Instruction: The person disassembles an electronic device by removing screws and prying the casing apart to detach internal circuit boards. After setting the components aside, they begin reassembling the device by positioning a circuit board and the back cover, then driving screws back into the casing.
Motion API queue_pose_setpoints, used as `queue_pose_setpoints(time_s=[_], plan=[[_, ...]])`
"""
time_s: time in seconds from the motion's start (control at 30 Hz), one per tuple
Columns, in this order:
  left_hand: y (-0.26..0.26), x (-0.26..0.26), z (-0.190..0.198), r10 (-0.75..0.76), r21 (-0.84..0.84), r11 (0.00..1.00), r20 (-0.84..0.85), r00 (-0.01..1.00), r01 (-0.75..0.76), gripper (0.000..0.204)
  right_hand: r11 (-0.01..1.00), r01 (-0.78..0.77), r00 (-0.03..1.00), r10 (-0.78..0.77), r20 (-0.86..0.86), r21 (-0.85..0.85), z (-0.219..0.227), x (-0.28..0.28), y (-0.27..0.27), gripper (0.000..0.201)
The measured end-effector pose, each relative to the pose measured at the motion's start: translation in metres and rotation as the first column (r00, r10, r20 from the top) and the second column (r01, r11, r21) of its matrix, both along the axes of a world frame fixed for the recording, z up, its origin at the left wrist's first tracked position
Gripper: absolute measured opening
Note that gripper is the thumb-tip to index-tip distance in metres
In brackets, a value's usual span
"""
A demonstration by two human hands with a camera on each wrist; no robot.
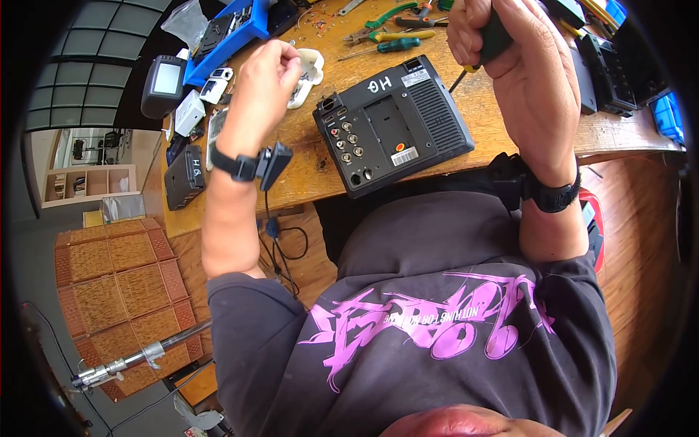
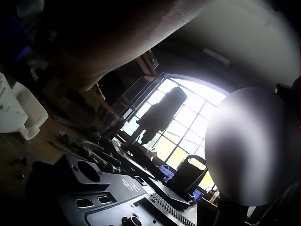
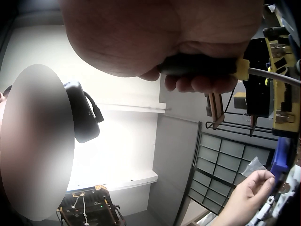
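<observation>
My right hand (image 1: 528,87) grips a screwdriver (image 1: 495,40) by its dark green handle, fingers wrapped round it. Its yellow collar and metal shaft (image 3: 273,75) show in the right wrist view. Below and left of that hand, a black electronic unit (image 1: 429,146) marked "HQ" lies on the table, its side with round sockets, a recessed plate and vent slots facing up. My left hand (image 1: 263,84) is raised beside a white moulded tray (image 1: 312,67) holding small parts, thumb and index fingertips close together; I cannot tell whether something tiny is between them.
Pliers and another screwdriver (image 1: 399,45) lie on the wooden table (image 1: 291,182) beyond the unit. At the left stand a blue bin (image 1: 226,44), small white devices and a second black "HQ" unit (image 1: 185,177). More black equipment (image 1: 608,76) sits at the right.
</observation>
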State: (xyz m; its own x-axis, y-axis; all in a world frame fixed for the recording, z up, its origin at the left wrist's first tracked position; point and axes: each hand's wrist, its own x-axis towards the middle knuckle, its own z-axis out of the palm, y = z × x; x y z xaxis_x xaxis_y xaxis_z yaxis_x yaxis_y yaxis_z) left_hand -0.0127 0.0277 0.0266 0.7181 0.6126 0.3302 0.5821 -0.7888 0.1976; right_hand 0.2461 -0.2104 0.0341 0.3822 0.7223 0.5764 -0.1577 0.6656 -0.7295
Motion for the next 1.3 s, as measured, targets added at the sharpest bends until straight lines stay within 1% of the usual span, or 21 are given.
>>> queue_pose_setpoints(time_s=[0.07,0.1,0.13,0.2,0.3,0.33,0.4,0.43,0.53,0.57,0.63,0.77,0.83,0.9,0.97,1.07,1.13,1.17,1.23,1.27,1.3], plan=[[-0.028,-0.001,0.002,-0.12,-0.076,0.989,0.066,0.991,0.125,0.016,0.999,0.026,1.0,-0.026,0.001,-0.021,0.004,-0.004,-0.002,0.035],[-0.044,0.0,0.001,-0.179,-0.09,0.978,0.116,0.977,0.189,0.015,1.0,0.011,0.999,-0.012,-0.044,-0.021,0.005,-0.006,-0.003,0.035],[-0.059,0.001,0.002,-0.21,-0.1,0.97,0.109,0.972,0.221,0.014,1.0,-0.005,0.996,0.003,-0.088,-0.02,0.006,-0.007,-0.003,0.035],[-0.078,0.0,0.0,-0.346,-0.077,0.934,0.041,0.937,0.348,0.013,1.0,-0.007,0.998,0.006,-0.066,-0.016,0.004,-0.007,-0.002,0.035],[-0.096,-0.002,-0.01,-0.365,-0.133,0.918,0.081,0.927,0.373,0.015,0.999,-0.045,0.998,0.045,-0.045,0.007,0.0,-0.002,0.001,0.036],[-0.097,-0.002,-0.013,-0.366,-0.133,0.918,0.082,0.927,0.374,0.015,0.996,-0.083,0.995,0.084,-0.046,0.024,-0.001,-0.001,0.002,0.036],[-0.097,-0.004,-0.017,-0.338,-0.075,0.936,0.087,0.937,0.344,0.019,0.998,-0.058,0.994,0.056,-0.093,-0.02,0.01,-0.011,-0.006,0.036],[-0.098,-0.004,-0.016,-0.339,-0.074,0.935,0.087,0.937,0.346,0.019,0.997,-0.036,0.99,0.026,-0.138,-0.066,0.014,-0.016,-0.009,0.036],[-0.101,-0.002,-0.012,-0.287,-0.082,0.953,0.054,0.956,0.29,0.02,0.998,-0.03,0.988,0.021,-0.152,-0.057,0.015,-0.018,-0.009,0.036],[-0.103,0.0,-0.011,-0.261,-0.113,0.956,0.092,0.961,0.271,0.021,0.998,-0.029,0.988,0.02,-0.153,-0.058,0.012,-0.015,-0.007,0.036],[-0.104,0.003,-0.007,-0.233,-0.147,0.957,0.128,0.964,0.25,0.021,0.998,-0.061,0.996,0.061,-0.068,0.003,0.004,-0.007,-0.002,0.037],[-0.104,0.01,-0.001,-0.174,-0.208,0.96,0.074,0.982,0.186,0.025,0.999,-0.011,0.997,0.008,-0.083,-0.042,0.01,-0.012,-0.006,0.037],[-0.105,0.012,0.0,-0.166,-0.223,0.959,0.061,0.984,0.176,0.026,0.999,-0.029,0.999,0.029,-0.03,-0.025,0.004,-0.004,-0.003,0.037],[-0.106,0.014,0.001,-0.122,-0.246,0.961,0.016,0.992,0.123,0.032,0.999,-0.025,0.998,0.023,-0.052,-0.032,0.003,-0.003,-0.003,0.037],[-0.112,0.016,0.003,-0.103,-0.266,0.958,0.024,0.994,0.106,0.03,0.999,-0.02,0.997,0.017,-0.076,-0.04,0.003,-0.004,-0.004,0.038],[-0.112,0.018,0.001,-0.073,-0.282,0.956,0.036,0.997,0.08,0.029,0.999,0.053,0.999,-0.053,-0.001,-0.01,0.006,-0.006,-0.007,0.038],[-0.112,0.018,0.0,-0.067,-0.278,0.958,0.041,0.997,0.076,0.029,0.994,0.025,0.996,-0.034,-0.087,-0.104,0.015,-0.008,-0.013,0.038],[-0.114,0.016,-0.002,-0.065,-0.27,0.96,0.047,0.997,0.075,0.03,0.994,0.027,0.996,-0.036,-0.087,-0.102,0.022,-0.009,-0.018,0.038],[-0.116,0.014,-0.003,-0.065,-0.259,0.963,0.054,0.996,0.077,0.03,0.979,0.003,0.995,-0.022,-0.093,-0.205,0.034,-0.01,-0.028,0.038],[-0.116,0.013,-0.003,-0.054,-0.301,0.951,0.074,0.996,0.074,0.03,0.98,0.004,0.996,-0.023,-0.092,-0.201,0.025,-0.006,-0.022,0.038],[-0.116,0.012,-0.002,-0.041,-0.342,0.937,0.093,0.995,0.071,0.029,0.992,-0.011,0.996,0.0,-0.085,-0.126,0.007,0.0,-0.01,0.037]])
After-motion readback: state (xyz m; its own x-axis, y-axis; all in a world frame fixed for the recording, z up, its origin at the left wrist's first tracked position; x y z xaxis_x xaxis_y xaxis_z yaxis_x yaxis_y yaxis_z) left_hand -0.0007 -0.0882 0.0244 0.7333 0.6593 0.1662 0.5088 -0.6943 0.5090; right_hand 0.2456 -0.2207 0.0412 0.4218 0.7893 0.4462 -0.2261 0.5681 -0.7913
